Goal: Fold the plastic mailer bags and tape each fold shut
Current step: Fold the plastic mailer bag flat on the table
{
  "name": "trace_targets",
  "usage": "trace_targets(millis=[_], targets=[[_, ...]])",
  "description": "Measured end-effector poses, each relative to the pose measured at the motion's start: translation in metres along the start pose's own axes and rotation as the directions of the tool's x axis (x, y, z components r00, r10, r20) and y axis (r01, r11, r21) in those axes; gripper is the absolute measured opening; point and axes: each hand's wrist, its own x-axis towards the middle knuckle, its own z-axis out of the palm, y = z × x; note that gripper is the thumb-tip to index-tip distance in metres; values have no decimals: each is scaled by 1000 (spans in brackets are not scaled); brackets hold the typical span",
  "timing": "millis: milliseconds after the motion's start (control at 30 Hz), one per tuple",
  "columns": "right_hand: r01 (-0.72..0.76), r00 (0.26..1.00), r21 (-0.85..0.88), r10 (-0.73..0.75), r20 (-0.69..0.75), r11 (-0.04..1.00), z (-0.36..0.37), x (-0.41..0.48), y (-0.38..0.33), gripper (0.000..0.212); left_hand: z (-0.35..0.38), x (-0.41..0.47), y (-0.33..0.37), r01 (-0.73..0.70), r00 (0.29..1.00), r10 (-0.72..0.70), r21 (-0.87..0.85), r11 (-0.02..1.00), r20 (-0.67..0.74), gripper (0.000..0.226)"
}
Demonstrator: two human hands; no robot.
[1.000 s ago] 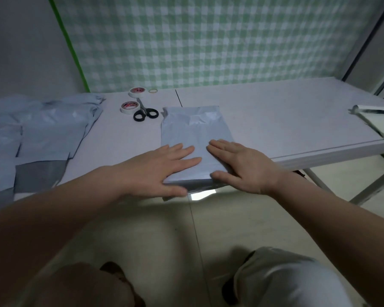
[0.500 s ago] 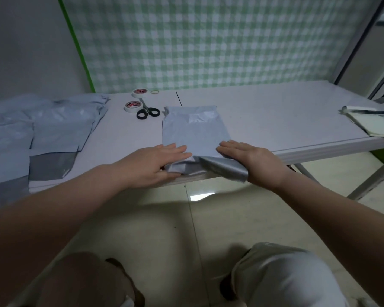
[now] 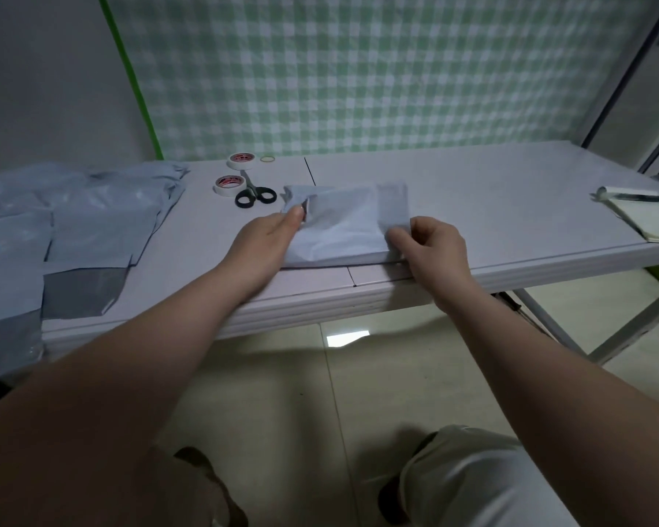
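Pale-blue plastic mailer bag point(image 3: 343, 230) lay folded, left hand point(image 3: 269, 239) and right hand point(image 3: 432, 245) pinching its sides, apparently steadying the crease.

Dim, flat, bluish room light. One bright glare patch point(image 3: 347, 338) lies on the floor point(image 3: 415, 382) near 6 o'clock, beside the shadow of the table point(image 3: 510, 207). Wide-angle bending shows toward 3 and 9 o'clock, and the checked wall point(image 3: 358, 70) looks slightly soft.

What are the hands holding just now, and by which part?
Both hold the folded mailer bag: the left hand pinches its left edge, the right hand pinches its right edge near the front corner.
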Motion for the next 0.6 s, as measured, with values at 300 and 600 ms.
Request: trace_targets(millis=[300, 600], targets=[[-7, 998, -66, 3, -57, 998, 5, 5, -1, 12, 8, 7, -6, -9, 997, 13, 49, 999, -79, 23], [-34, 997, -262, 16, -73, 964, 8, 4, -4, 16, 16, 5, -10, -33, 992, 69, 304, 952, -108, 40]])
